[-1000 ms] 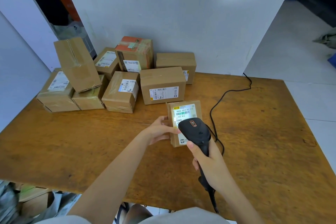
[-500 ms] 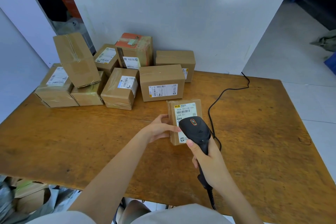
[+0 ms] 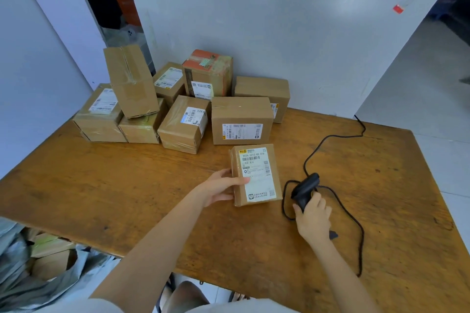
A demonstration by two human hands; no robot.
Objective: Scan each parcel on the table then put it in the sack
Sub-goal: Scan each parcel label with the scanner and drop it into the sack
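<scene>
A small cardboard parcel (image 3: 255,175) with a white label lies flat near the middle of the wooden table (image 3: 127,185). My left hand (image 3: 220,189) grips its left side, thumb on the label. To its right my right hand (image 3: 312,218) holds the black barcode scanner (image 3: 304,190) by the handle, low at the tabletop and pointing away from the parcel. Several more cardboard parcels (image 3: 239,122) are piled at the table's back left against the wall. The grey sack (image 3: 38,269) lies open on the floor at the lower left, with boxes inside.
The scanner's black cable (image 3: 328,140) loops across the table's right half and runs off the back edge. A white wall stands directly behind the parcels. An open floor area lies to the right of the table.
My right hand has moved the scanner from above the parcel's label down and to the right, onto the table. My left hand stays on the parcel.
</scene>
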